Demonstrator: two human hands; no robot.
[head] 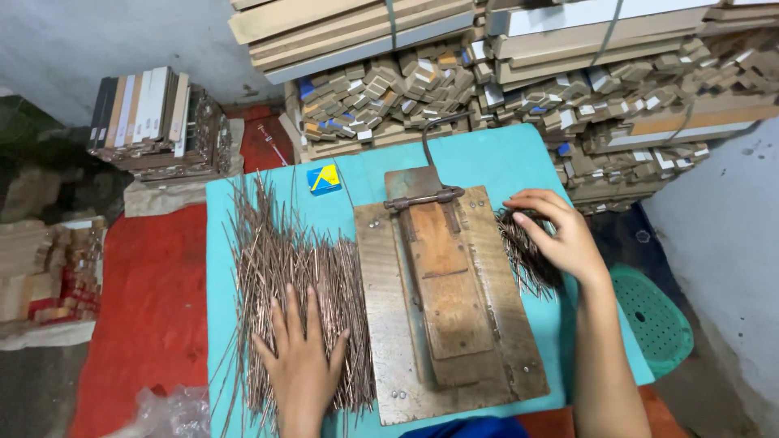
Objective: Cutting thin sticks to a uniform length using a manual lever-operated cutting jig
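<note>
Lower left of the frame, the left hand (302, 357) lies flat, fingers spread, on a pile of thin copper rods (284, 276); right of the wooden press board (442, 300), the right hand (560, 235) rests open-fingered on a smaller rod bundle (523, 259)

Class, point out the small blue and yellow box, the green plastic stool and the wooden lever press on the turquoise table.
small blue and yellow box (324, 179), head view, top face.
green plastic stool (656, 315), head view, perforated seat.
wooden lever press (445, 300), head view, long centre block.
</note>
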